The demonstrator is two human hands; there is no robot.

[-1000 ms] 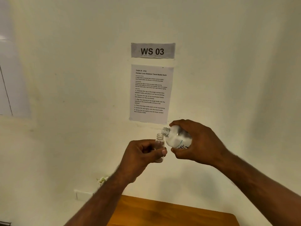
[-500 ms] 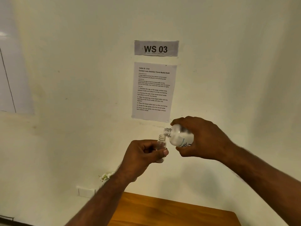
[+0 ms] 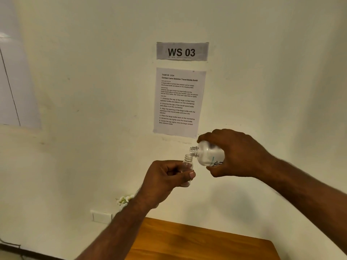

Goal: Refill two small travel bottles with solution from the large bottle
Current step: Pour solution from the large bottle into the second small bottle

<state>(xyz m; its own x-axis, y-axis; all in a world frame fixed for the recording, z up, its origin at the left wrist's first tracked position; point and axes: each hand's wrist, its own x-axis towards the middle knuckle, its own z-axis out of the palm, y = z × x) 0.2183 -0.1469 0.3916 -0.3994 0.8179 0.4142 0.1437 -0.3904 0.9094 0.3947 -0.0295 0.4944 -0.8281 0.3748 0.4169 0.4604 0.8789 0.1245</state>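
At the far left a pale panel (image 3: pixel 11 81) with a thin dark vertical line is set in the cream wall (image 3: pixel 84 53). Low on the wall sits a white socket plate (image 3: pixel 102 216), and just right of it a small spray of white flowers (image 3: pixel 124 199) shows behind the left forearm. The left hand (image 3: pixel 165 180) is raised in front of the wall, well above the table (image 3: pixel 202 243), whose wooden top fills the lower middle of the view. Its grip is closed round the small travel bottle (image 3: pixel 187 163): fingers curled round the clear body and the thumb pressed across the front, so that only the neck, shoulder and a bit of the base show. This bottle stands upright and uncapped, its threaded mouth open to the top. Above the hands a grey sign (image 3: pixel 182 51) reading "WS 03" is stuck to the wall, with a printed instruction sheet (image 3: pixel 179 102) right below it. Just right of the small bottle, the large bottle (image 3: pixel 208 156) is tipped over toward the left, nearly on its side, its uncapped threaded neck pointing left and slightly down, with its mouth right over the mouth of the travel bottle. Whether the two rims touch cannot be told, nor whether liquid is passing. The right hand (image 3: pixel 238 152) holds the large bottle from above and behind, its grip wrapped round the white body, fingers over the top and thumb beneath.
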